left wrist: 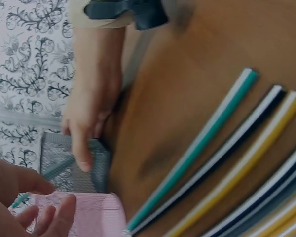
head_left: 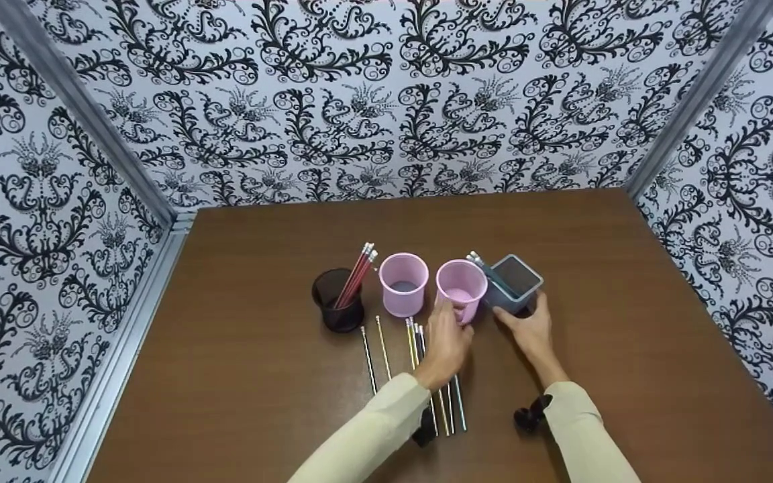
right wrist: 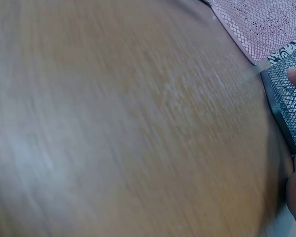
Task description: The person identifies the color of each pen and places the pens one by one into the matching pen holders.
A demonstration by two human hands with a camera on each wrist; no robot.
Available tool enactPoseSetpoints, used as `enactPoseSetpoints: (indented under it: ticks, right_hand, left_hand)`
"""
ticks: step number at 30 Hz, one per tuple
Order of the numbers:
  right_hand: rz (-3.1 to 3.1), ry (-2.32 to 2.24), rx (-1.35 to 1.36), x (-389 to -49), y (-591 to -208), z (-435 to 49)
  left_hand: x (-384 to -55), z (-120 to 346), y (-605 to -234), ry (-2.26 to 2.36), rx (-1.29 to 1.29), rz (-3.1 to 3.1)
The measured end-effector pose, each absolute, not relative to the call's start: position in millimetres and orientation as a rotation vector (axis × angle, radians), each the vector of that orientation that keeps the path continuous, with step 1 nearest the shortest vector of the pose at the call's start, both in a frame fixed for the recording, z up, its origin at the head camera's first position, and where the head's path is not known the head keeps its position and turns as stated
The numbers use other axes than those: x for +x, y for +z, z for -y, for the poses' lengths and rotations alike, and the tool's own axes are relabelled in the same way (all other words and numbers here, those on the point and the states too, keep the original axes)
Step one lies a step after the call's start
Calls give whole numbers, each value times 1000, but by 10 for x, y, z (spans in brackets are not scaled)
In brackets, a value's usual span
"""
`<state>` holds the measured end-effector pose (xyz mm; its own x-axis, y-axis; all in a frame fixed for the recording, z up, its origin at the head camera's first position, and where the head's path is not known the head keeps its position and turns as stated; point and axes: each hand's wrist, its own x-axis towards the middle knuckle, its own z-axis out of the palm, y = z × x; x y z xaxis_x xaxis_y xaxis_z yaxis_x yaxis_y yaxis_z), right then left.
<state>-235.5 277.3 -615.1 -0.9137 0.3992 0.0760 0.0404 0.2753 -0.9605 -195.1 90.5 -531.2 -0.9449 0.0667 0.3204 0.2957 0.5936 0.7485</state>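
Observation:
My left hand (head_left: 447, 342) is at the front of the right pink mesh pencil cup (head_left: 461, 282). In the left wrist view its fingers (left wrist: 64, 212) look loosely bent beside the pink mesh, not wrapped round it. My right hand (head_left: 531, 332) holds the square grey mesh pencil holder (head_left: 531, 293) from the front, thumb and fingers spread across its near corner. Teal pencils (head_left: 494, 272) lean out of that holder to the left. Several loose pencils (head_left: 441, 412) lie below the cups, partly hidden by my left forearm.
A second pink mesh cup (head_left: 403, 305) stands left of the first. Further left is a black mesh cup (head_left: 343, 320) with red pencils (head_left: 357, 276) in it. The brown table (head_left: 259, 255) meets patterned walls (head_left: 386, 100) at the back and sides.

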Motion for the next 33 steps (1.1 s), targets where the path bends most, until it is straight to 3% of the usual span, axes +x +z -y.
enactPoseSetpoints:
  ticks: [18,28,33]
  right_hand:
    - [2291,1682,-408,-2366,-6145,-2793]
    - [2260,1731,-392,-2368,-6139,-2775]
    - [2231,1754,-379,-2378,-6145,-2769]
  left_hand:
    - [-1837,-819,-5678,-1198,-223,2716]
    - [-1869,-1086,-5704,-588,8,2788]
    - [-1895,-1143,-5671,-562,93,2821]
